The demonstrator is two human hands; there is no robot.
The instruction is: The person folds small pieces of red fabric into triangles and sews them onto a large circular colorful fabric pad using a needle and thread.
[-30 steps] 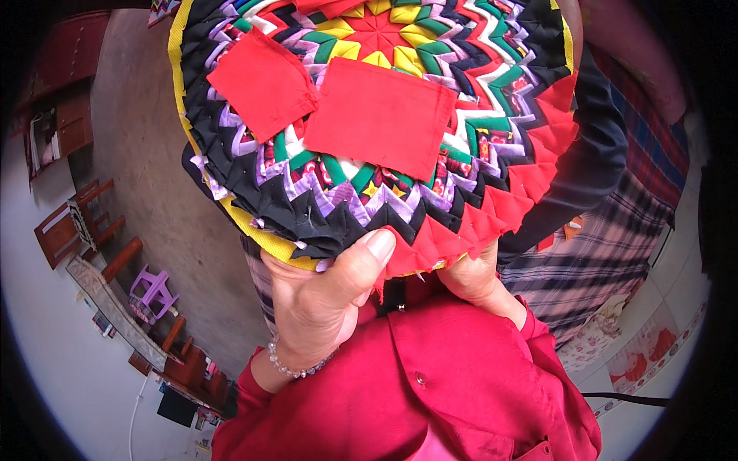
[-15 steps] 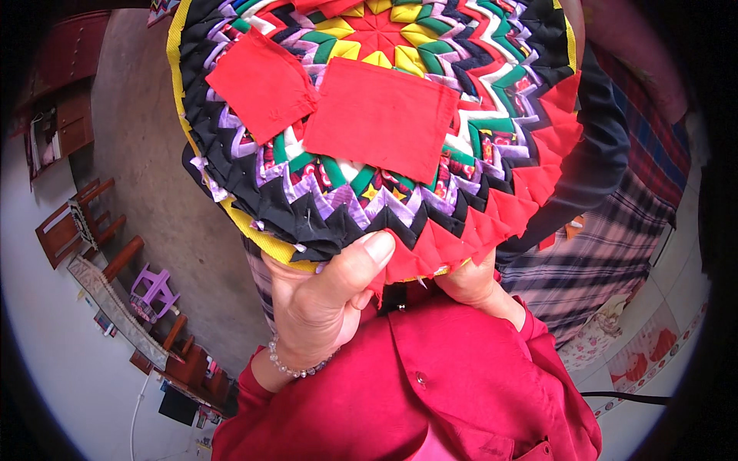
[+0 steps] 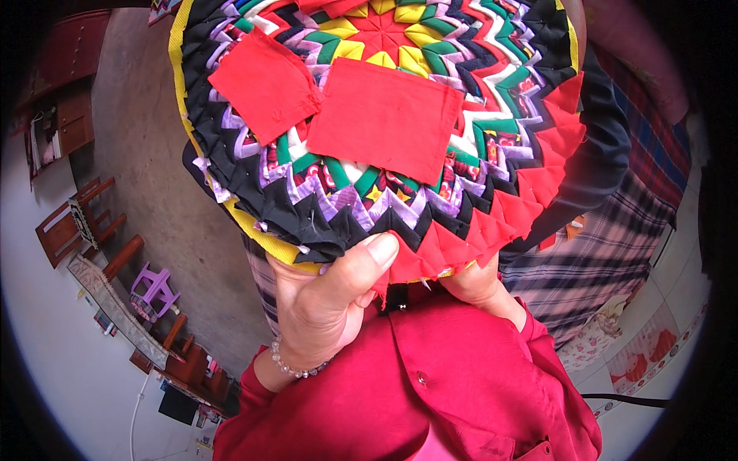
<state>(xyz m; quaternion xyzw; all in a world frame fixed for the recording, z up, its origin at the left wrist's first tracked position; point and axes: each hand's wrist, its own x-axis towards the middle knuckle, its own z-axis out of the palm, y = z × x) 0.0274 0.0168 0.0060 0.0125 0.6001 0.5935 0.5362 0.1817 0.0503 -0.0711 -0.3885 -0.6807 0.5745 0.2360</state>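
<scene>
Barely anything has moved, we note, across the last second.
Change: the round patchwork mat (image 3: 377, 131) sits a touch lower and nearer the lens than a second ago; the grip looks the same.
Left hand: our left hand (image 3: 327, 307) is closed on the mat's near rim, thumb (image 3: 367, 257) pressed flat on top where the black points meet the red ones, the other fingers hidden beneath.
Right hand: our right hand (image 3: 480, 288) is under the rim to the right, mostly covered by the mat; we judge it grips the edge too, but its fingers do not show.
Mat position: held up in the air close to the face, above the red shirt (image 3: 430, 392), tilted toward the camera, filling the upper frame.
Loose pieces: a larger red fabric square (image 3: 384, 119) lies flat near the mat's middle; a smaller red fabric square (image 3: 265, 84) lies just beside it to the left, corners almost touching. Neither has shifted.
Meaning: we read this as a steady hold for looking the piece over, the squares only resting on it.
Surroundings: bead bracelet (image 3: 296, 369) on the left wrist; concrete floor (image 3: 146, 154) below, a purple stool (image 3: 154, 284) and wooden chairs (image 3: 73, 227) at left.
</scene>
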